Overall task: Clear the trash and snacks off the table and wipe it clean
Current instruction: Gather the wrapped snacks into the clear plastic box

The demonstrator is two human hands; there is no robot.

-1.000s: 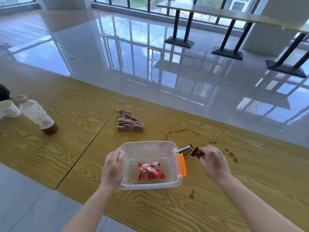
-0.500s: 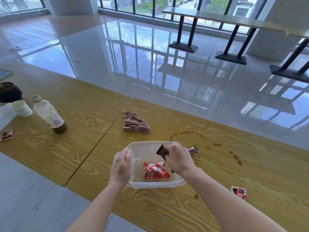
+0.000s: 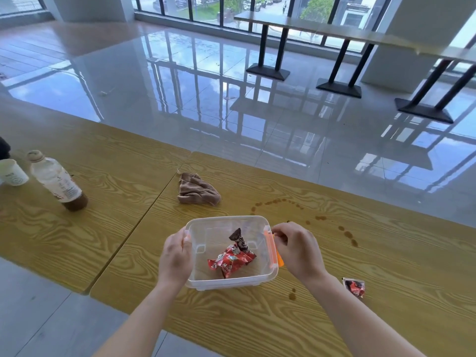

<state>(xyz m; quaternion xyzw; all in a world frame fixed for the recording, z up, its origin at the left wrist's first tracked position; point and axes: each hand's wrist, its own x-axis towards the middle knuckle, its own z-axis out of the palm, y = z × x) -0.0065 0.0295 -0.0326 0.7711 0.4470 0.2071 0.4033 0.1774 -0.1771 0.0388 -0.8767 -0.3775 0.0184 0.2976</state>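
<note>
A clear plastic container with an orange latch stands on the wooden table. Inside it lie a red snack wrapper and a dark brown wrapper. My left hand grips the container's left rim. My right hand is at the right rim beside the latch, with its fingers curled; whether it holds anything is hidden. A small red wrapper lies on the table to the right. A brown cloth is bunched behind the container. Brown spill drops arc across the wood.
On the adjoining table at the left stand a nearly empty drink bottle and a white paper cup. A seam runs between the two tables. Beyond the far edge is glossy tiled floor and a high table on black legs.
My right hand carried the dark brown wrapper over the container, let it drop inside, and moved back to the right rim. My left hand kept its hold on the container.
</note>
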